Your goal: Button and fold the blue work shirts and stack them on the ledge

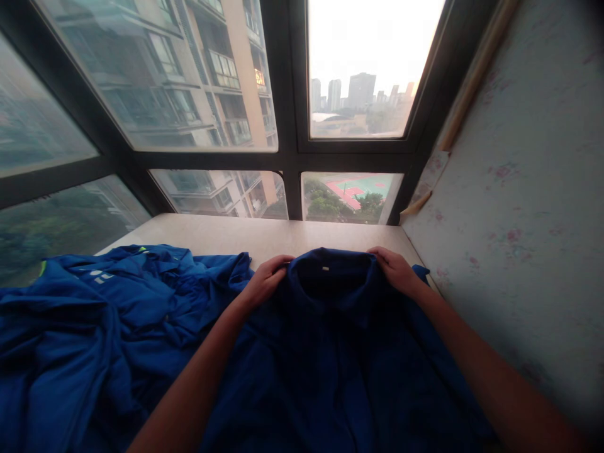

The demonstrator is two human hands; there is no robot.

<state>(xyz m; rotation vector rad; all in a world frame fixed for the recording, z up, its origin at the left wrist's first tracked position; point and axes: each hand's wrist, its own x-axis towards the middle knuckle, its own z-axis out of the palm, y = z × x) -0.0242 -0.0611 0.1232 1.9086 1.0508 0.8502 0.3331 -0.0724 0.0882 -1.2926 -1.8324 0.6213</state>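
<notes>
A dark blue collared garment is spread out in front of me, its collar at the far end and a small pale label inside the neck. My left hand is closed on the left side of the collar. On the collar's right side, my right hand pinches the fabric. Both thumbs lie along the top edge. Another blue garment, crumpled, with a white mark and yellow-green trim, lies to the left.
The pale sill runs behind the garments, below dark-framed windows. A flower-patterned wall closes off the right side, with peeling trim near the window corner. Buildings and trees show outside.
</notes>
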